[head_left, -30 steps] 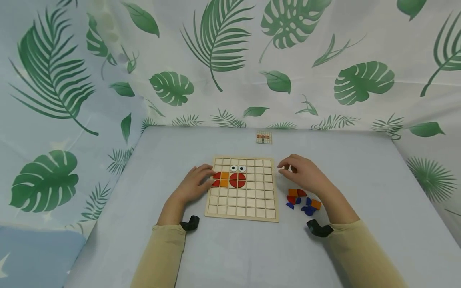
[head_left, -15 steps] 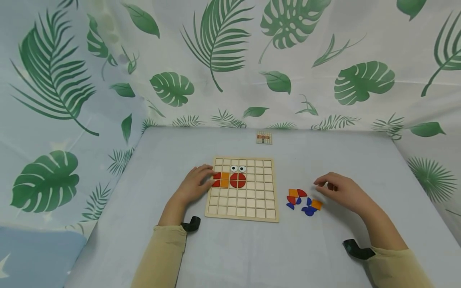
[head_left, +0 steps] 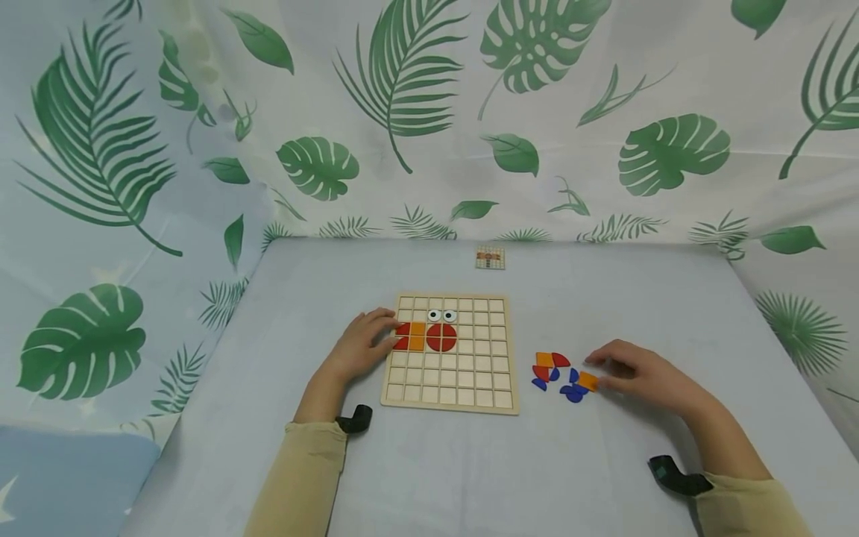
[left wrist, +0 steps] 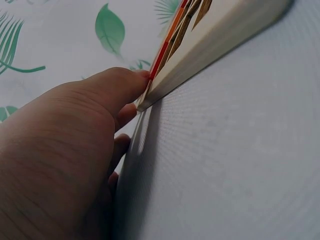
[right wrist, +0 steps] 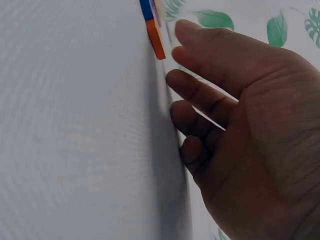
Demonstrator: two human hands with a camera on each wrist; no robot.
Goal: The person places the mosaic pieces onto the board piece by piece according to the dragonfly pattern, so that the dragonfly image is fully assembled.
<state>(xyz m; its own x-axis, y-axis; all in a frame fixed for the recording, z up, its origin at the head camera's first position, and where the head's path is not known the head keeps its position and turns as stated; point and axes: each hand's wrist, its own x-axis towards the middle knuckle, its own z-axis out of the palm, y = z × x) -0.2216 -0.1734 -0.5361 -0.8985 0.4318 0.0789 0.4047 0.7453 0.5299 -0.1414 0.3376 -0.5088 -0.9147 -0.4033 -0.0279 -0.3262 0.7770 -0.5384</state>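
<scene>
A square wooden grid board (head_left: 463, 380) lies in the middle of the table. Set into it are red quarter pieces (head_left: 441, 338), an orange strip of pieces (head_left: 417, 336) and two white eye pieces (head_left: 435, 315). My left hand (head_left: 356, 347) rests at the board's left edge, thumb and fingertips touching beside the red pieces there. In the left wrist view its thumb (left wrist: 135, 82) lies on the edge by a red piece. My right hand (head_left: 644, 373) hovers low over the table, fingers loosely bent, holding nothing. Its thumb tip comes right up to an orange square piece (head_left: 587, 381) in the head view.
Left of my right hand lie loose pieces: blue ones (head_left: 573, 396), a second orange square (head_left: 545, 359) and red quarters (head_left: 560, 360). A small pattern card (head_left: 490, 258) sits at the back. Leaf-printed cloth (head_left: 429, 171) hangs behind the table.
My right hand has moved away from the board's right side, out to the right, then down to beside the loose orange piece. The left hand has stayed at the board's edge.
</scene>
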